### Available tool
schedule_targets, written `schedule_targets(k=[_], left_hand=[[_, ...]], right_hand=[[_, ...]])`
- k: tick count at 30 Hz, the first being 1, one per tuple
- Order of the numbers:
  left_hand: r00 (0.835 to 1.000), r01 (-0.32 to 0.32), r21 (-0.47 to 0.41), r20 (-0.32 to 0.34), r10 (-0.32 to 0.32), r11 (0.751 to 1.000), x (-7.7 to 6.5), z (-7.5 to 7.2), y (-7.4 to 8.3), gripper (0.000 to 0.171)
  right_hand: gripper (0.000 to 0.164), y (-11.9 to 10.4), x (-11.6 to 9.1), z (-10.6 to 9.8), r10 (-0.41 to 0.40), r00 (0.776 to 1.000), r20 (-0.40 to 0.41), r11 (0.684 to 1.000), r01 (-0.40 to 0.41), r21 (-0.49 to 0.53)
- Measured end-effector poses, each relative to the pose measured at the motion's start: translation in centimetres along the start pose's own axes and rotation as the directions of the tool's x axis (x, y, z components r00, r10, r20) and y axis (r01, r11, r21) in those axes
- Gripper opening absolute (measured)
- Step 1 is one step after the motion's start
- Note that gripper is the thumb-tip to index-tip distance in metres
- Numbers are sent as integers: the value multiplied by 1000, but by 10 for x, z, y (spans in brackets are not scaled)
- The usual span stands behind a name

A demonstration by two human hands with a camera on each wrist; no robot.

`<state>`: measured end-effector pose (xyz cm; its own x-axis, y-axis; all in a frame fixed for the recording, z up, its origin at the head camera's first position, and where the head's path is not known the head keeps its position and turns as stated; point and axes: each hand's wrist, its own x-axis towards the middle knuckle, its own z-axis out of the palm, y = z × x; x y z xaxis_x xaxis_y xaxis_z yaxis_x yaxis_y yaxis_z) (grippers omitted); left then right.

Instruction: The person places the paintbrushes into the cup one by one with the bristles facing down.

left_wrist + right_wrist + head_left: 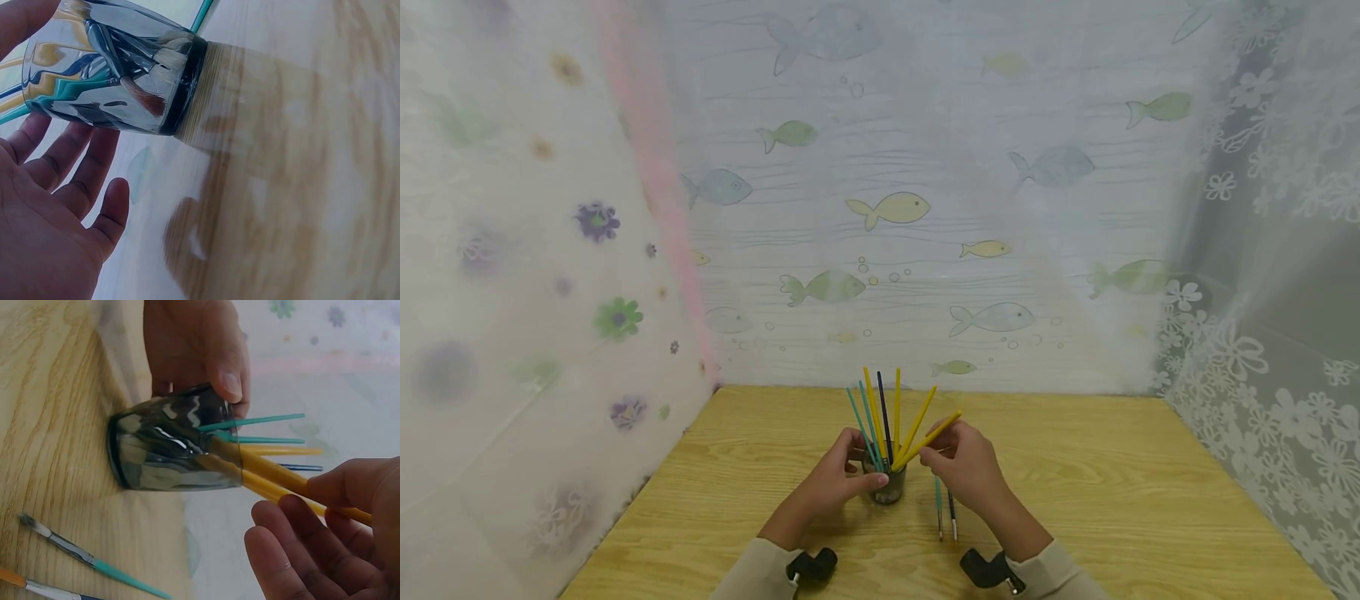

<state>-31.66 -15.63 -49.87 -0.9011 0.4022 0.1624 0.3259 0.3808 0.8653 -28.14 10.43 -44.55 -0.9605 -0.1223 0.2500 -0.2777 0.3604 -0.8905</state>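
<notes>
A smoky see-through glass (887,493) stands upright on the table, holding several paintbrushes with bristles down; the bristles (150,97) show through its wall in the left wrist view. Yellow, teal and dark blue handles fan out above the rim. My left hand (832,481) grips the glass near its rim, thumb on the near side and fingers round the far side. Between thumb and fingers my right hand (967,465) pinches a yellow paintbrush (278,473), which leans out to the right with its lower end inside the glass.
On the wooden table (1097,475), a teal paintbrush (119,570) and a dark blue paintbrush (53,590) lie side by side, just right of the glass and partly under my right hand. A fish-patterned curtain (910,275) hangs behind the table; flowered sheets flank it.
</notes>
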Motion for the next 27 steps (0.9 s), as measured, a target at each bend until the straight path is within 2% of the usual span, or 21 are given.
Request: schedule_targets(k=[9,19,27], left_hand=[[1000,-9,-13,0,9,1000,0,0,0,50],[1000,-2,-6,6,2,1000,-1,0,1,50],[1000,5,-8,8,-5,1000,-2,0,0,50]], right_hand=[[20,-3,3,-8,-30,998,-54,997,26,-74],[25,-4,11,-42,8,993,-116,1000,-7,9],[25,-1,15,-66,39,987,-155,999,-39,7]])
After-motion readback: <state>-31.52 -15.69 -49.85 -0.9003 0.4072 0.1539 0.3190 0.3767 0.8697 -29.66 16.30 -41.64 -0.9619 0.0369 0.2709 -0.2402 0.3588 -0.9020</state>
